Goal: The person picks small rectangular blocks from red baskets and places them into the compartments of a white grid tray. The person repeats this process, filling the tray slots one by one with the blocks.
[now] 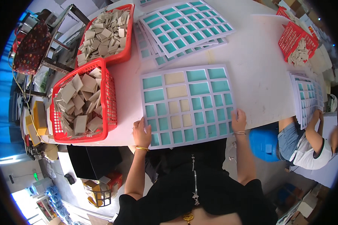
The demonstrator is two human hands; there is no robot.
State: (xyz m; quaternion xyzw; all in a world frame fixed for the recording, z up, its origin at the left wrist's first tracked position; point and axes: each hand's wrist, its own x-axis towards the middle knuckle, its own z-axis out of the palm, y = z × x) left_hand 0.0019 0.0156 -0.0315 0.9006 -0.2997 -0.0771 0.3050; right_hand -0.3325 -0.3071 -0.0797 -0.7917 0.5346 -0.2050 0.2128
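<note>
A white grid board (193, 89) with teal recesses lies in front of me at the near table edge. Beige tiles fill two large recesses, one tile (176, 91) below another, and several small ones beneath them; the other recesses show bare teal. My left hand (141, 133) grips the board's lower left side, with the thumb up along its edge. On the lower right side my right hand (239, 121) holds the opposite edge, its fingers partly hidden by the board. No loose tile shows in either hand.
Two red baskets of beige tiles stand at the left: a near basket (112, 101) with larger pieces, a far basket (128, 48) with smaller ones. Stacked grid boards (187, 26) lie at the back. To the right are another red basket (285, 41), a blue stool (264, 144) and a co-worker (311, 150) holding boards.
</note>
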